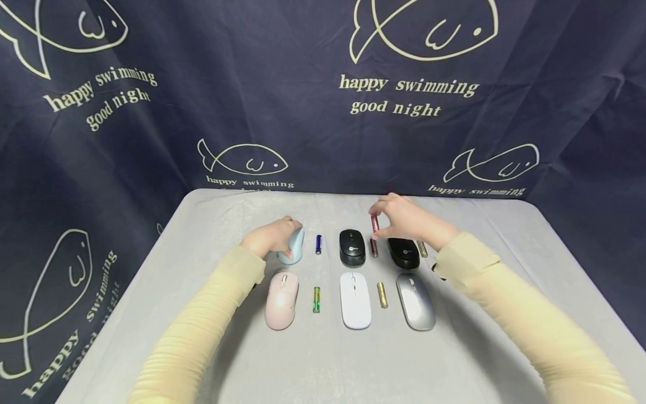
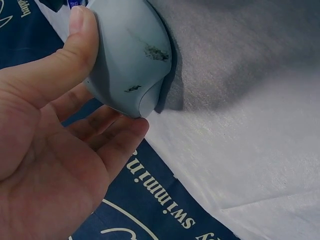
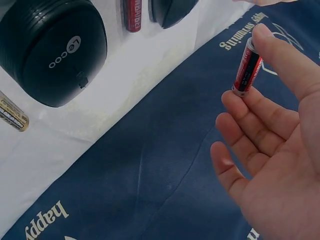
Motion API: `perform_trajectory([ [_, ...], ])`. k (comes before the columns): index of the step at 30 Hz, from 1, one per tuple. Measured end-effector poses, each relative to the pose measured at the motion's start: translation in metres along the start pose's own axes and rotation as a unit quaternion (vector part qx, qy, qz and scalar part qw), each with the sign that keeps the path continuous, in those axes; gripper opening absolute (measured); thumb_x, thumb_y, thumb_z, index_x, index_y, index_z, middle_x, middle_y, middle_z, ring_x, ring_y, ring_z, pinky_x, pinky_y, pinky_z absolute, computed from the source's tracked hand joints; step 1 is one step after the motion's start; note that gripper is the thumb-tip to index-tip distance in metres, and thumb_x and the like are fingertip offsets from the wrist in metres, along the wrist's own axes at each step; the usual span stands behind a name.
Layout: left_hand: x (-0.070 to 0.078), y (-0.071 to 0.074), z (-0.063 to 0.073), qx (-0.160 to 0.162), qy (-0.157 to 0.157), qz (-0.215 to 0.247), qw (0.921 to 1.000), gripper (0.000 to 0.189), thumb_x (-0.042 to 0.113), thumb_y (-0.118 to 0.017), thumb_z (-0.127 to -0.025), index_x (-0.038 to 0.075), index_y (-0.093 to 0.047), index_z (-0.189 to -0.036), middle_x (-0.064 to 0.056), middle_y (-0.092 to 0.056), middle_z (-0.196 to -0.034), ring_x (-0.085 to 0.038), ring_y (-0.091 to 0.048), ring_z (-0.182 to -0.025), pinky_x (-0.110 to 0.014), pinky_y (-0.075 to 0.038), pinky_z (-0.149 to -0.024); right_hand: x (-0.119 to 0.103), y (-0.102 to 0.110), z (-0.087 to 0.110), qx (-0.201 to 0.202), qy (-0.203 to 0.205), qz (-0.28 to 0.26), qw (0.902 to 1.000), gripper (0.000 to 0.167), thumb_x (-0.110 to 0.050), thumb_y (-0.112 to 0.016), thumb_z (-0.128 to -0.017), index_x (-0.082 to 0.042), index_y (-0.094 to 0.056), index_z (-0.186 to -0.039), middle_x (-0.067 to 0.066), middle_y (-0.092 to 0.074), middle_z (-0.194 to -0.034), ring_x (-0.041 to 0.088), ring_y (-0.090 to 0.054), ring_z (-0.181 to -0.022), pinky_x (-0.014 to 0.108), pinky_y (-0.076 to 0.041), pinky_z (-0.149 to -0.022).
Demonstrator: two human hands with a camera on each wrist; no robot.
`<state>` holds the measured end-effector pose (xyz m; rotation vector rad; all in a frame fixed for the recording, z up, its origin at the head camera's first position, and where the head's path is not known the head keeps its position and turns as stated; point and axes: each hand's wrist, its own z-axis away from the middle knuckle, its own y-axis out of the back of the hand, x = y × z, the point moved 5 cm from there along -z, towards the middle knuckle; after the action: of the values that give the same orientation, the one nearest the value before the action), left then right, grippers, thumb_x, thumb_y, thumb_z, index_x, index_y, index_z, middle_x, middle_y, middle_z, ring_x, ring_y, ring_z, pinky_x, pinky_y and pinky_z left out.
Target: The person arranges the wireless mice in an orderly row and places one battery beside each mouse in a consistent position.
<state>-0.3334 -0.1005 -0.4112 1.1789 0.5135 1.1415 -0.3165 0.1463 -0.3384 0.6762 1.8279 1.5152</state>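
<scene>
A light blue computer mouse (image 1: 296,247) is gripped by my left hand (image 1: 274,235), thumb on one side and fingers on the other. In the left wrist view the mouse (image 2: 131,55) shows dark scuff marks on its shell. My right hand (image 1: 404,217) pinches a red battery (image 1: 374,223) by its two ends, between thumb and fingertips. The right wrist view shows this battery (image 3: 248,67) held off the table. Below the hand, a second red battery (image 1: 374,247) lies between two black mice, the left one (image 1: 352,247) and the right one (image 1: 404,253), partly behind my hand.
On the white-covered table (image 1: 323,359), a pink mouse (image 1: 281,301), a white mouse (image 1: 355,300) and a silver mouse (image 1: 416,301) form the near row. Between them lie a green battery (image 1: 316,299) and a gold battery (image 1: 382,295). A blue battery (image 1: 318,244) and another gold battery (image 1: 422,248) lie farther back.
</scene>
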Motion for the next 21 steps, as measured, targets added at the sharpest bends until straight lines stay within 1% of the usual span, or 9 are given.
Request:
perform_trajectory([
  [2,-0.001,0.0,0.0,0.001,-0.001,-0.002,1.0,0.09,0.02,-0.081,-0.068,0.001,-0.036,-0.143,-0.019,-0.041,-0.141,-0.032,-0.045,-0.126,-0.044,-0.039,-0.105,-0.001,0.0,0.003,0.0,0.005,-0.001,1.0,0.047,-0.027,-0.083,-0.068,-0.002,-0.068,-0.105,0.01,-0.066,-0.106,0.03,-0.056,-0.103,0.045,-0.045,-0.09],
  [6,0.0,0.0,0.0,0.001,-0.002,-0.006,1.0,0.089,0.019,-0.081,-0.069,0.0,-0.035,-0.143,-0.02,-0.04,-0.142,-0.032,-0.045,-0.126,-0.044,-0.038,-0.107,-0.003,0.002,0.01,0.004,0.013,-0.001,0.9999,0.047,-0.026,-0.083,-0.068,0.0,-0.068,-0.104,0.01,-0.066,-0.103,0.028,-0.058,-0.101,0.044,-0.046,-0.091],
  [12,0.003,0.001,-0.002,0.001,-0.004,-0.008,1.0,0.089,0.018,-0.082,-0.069,0.0,-0.036,-0.143,-0.019,-0.042,-0.14,-0.032,-0.045,-0.125,-0.043,-0.038,-0.107,-0.003,0.006,0.026,0.012,0.017,-0.001,0.9998,0.048,-0.027,-0.083,-0.068,0.0,-0.067,-0.105,0.01,-0.065,-0.1,0.028,-0.059,-0.097,0.045,-0.047,-0.089],
  [21,-0.001,0.0,-0.001,0.0,0.001,-0.006,1.0,0.089,0.02,-0.081,-0.068,0.002,-0.037,-0.143,-0.018,-0.044,-0.139,-0.032,-0.046,-0.125,-0.044,-0.039,-0.106,-0.002,0.016,0.047,0.022,0.002,-0.016,0.9996,0.047,-0.023,-0.082,-0.069,0.0,-0.067,-0.107,0.011,-0.065,-0.104,0.03,-0.057,-0.102,0.046,-0.047,-0.09],
])
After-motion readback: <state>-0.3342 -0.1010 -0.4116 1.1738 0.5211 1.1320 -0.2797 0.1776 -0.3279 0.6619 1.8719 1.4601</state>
